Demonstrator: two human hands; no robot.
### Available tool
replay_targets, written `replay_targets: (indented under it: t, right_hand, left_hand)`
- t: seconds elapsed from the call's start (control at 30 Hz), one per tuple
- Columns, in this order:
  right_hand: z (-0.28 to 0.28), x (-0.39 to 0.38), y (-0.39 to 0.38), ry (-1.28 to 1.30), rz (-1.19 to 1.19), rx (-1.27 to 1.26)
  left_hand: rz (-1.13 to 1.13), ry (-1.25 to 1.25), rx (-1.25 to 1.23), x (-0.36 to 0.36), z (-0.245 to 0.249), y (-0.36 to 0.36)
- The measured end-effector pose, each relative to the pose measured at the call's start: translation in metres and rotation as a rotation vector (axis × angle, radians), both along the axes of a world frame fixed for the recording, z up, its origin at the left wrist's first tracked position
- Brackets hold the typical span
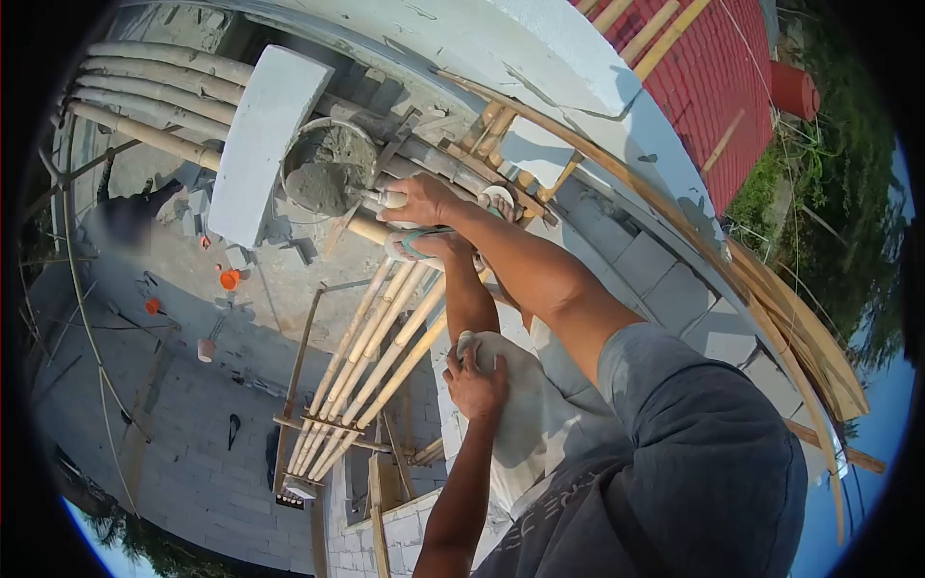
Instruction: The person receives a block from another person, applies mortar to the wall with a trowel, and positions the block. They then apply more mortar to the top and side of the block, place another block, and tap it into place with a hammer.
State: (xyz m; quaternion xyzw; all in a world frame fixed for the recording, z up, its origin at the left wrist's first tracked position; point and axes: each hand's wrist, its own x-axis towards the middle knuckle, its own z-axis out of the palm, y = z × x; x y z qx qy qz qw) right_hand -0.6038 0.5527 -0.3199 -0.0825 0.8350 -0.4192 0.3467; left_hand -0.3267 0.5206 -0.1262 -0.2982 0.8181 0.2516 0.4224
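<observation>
My right hand point(419, 201) grips the pale handle of a trowel point(387, 198). The trowel's blade reaches into a round bucket point(289, 173) of wet grey mortar point(345, 152); a lump of mortar hides most of the blade. My left hand point(478, 387) lies on my bent knee with its fingers apart, holding nothing. Just beyond the bucket, a large white block point(258, 144) rests across bamboo poles. My feet, in sandals point(412, 243), are beside the bucket on the poles.
Bamboo poles point(376, 337) form the scaffold high above a floor with orange buckets point(229, 279). A blurred person point(130, 217) is below at left. A pale wall point(549, 58) and wooden planks point(800, 337) run along the right, with a red roof point(703, 96) beyond.
</observation>
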Motion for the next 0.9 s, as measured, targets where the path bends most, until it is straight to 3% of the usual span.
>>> replay_targets:
  t: [0.1,0.17,0.2,0.27,0.3,0.33,0.4,0.47,0.6,0.73,0.8,0.9]
  right_hand:
    - [0.055,0.02,0.027,0.009,-0.024,-0.197]
    - [0.081,0.049,0.064,-0.01,-0.089,-0.15]
    - [0.093,0.067,0.083,-0.034,-0.103,-0.13]
    - [0.113,0.101,0.126,0.256,-0.267,-0.223]
    - [0.148,0.111,0.151,-0.112,-0.392,-0.206]
    - [0.185,0.119,0.177,-0.476,-0.509,-0.197]
    - [0.208,0.162,0.219,-0.348,-0.572,0.018]
    - [0.248,0.188,0.255,-0.443,-0.71,0.129]
    - [0.26,0.272,0.309,-0.24,-0.943,0.302]
    - [0.284,0.253,0.323,-0.269,-1.169,0.293]
    - [0.278,0.237,0.327,-0.161,-1.277,0.284]
    - [0.257,0.214,0.341,-0.095,-1.184,0.43]
  left_hand:
    - [-0.043,-0.048,0.074,-0.025,-0.005,-0.012]
    - [-0.072,-0.311,-0.027,-0.041,-0.004,-0.018]
    - [-0.127,-0.12,0.005,-0.019,-0.017,-0.03]
    - [-0.146,-0.103,0.012,-0.025,-0.015,-0.039]
    - [-0.13,-0.093,0.008,-0.031,-0.014,-0.041]
    - [-0.073,-0.279,0.007,-0.052,-0.01,-0.04]
    - [-0.144,-0.21,0.03,-0.032,-0.034,-0.064]
    - [-0.217,-0.166,0.022,-0.036,-0.033,-0.066]
    - [-0.288,-0.159,0.0,-0.057,-0.023,-0.059]
    - [-0.355,-0.197,-0.047,-0.062,-0.028,-0.063]
    - [-0.363,-0.234,-0.03,-0.063,-0.032,-0.066]
    - [-0.414,-0.222,-0.08,-0.065,-0.03,-0.062]
